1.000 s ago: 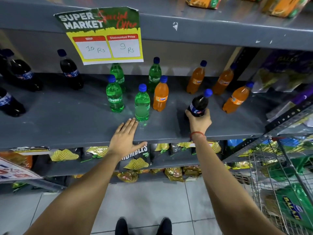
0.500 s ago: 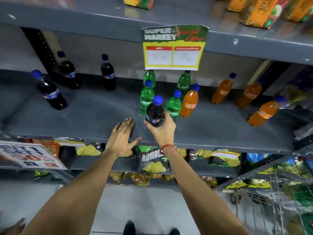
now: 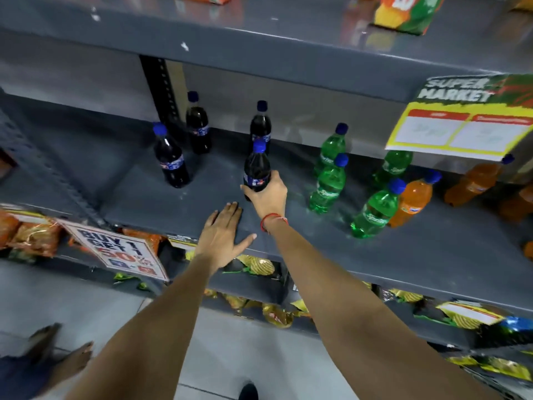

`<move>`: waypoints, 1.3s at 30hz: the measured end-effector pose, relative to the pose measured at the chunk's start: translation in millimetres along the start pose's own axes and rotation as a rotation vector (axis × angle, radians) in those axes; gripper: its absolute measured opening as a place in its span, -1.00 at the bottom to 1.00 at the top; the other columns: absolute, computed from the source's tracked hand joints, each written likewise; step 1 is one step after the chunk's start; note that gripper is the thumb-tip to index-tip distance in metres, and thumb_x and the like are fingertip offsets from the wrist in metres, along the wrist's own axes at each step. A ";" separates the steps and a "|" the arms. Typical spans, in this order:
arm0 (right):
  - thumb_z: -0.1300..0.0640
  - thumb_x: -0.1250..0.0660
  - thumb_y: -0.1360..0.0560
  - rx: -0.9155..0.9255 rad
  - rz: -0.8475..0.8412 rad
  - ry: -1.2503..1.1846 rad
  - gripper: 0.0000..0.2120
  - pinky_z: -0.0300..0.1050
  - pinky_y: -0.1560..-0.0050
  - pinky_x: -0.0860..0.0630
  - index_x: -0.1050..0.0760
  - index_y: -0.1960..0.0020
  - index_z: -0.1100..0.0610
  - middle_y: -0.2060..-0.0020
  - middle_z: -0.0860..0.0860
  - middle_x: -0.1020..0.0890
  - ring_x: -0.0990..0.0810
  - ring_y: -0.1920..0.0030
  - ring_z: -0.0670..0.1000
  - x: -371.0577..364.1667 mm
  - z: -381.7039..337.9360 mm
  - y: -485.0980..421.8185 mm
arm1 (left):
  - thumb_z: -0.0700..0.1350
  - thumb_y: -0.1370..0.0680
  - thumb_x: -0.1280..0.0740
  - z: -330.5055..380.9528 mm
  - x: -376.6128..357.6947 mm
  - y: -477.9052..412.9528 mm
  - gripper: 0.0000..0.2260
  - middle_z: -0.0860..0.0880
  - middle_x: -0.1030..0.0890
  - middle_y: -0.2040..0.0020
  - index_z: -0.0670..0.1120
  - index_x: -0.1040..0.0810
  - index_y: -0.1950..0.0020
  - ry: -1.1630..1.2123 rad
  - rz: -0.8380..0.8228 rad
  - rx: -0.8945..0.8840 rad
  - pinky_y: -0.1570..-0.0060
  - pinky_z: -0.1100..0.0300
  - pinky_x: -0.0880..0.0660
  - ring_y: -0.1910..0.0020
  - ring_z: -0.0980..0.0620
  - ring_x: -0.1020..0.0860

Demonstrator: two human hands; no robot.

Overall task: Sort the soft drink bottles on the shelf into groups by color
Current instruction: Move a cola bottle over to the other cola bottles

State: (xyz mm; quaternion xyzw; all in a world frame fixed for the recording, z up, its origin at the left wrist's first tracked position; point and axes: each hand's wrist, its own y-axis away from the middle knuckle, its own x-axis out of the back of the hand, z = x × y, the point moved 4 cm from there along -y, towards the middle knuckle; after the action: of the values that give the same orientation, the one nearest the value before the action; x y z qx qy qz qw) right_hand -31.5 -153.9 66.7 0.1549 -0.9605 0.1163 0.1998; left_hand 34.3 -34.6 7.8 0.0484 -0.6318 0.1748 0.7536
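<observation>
Gripping a dark cola bottle (image 3: 256, 168) w/ my right hand (image 3: 266, 194), fingers wrapped round its lower body, blue cap up, bottle roughly upright w/ a slight lean. Can't tell if its base is touching the grey shelf (image 3: 173, 203) since my hand covers it. A red thread band (image 3: 272, 219) sits on that wrist.

My left hand (image 3: 223, 230) lies flat on the shelf's front edge, palm down, fingers spread a bit, thumb out to the right, holding nothing. It's just beside the right hand, lower left of it.

Three more dark cola bottles stand on the shelf: one at front left (image 3: 170, 157), one at the back by the black slotted upright (image 3: 197, 125), one right behind the held bottle (image 3: 260, 125) and partly hidden by it.

To the right, well apart from the colas, four green Sprite bottles: back one (image 3: 331, 147), one in front of it (image 3: 328, 183), one under the sign (image 3: 393, 167), front one (image 3: 376, 209). An orange bottle (image 3: 415, 197) stands touching or nearly touching that front green one. More orange bottles (image 3: 476, 180) further right, blurred.

A yellow-green price sign (image 3: 461, 116) hangs from the shelf above. A "buy 1 get 1" card (image 3: 115, 251) hangs below left, among snack packets (image 3: 31, 235).
</observation>
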 end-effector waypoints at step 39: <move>0.16 -0.51 -0.34 -0.034 -0.055 -0.119 -0.42 0.00 -0.17 -0.54 -0.39 -0.29 0.20 -0.19 0.13 -0.56 -0.52 -0.17 -0.01 32.8 45.9 27.2 | 0.33 -0.54 0.07 -2.1 -0.9 3.8 -0.26 -0.21 -0.47 -0.32 -0.26 -0.44 -0.31 0.020 0.068 -0.013 -0.29 -0.06 -0.31 -0.33 -0.11 -0.39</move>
State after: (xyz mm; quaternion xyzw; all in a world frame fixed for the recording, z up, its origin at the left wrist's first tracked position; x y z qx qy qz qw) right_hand -85.4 -150.1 35.1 0.1844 -0.9679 0.0851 0.1481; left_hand 34.9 -30.6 5.9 0.0201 -0.6266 0.1969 0.7538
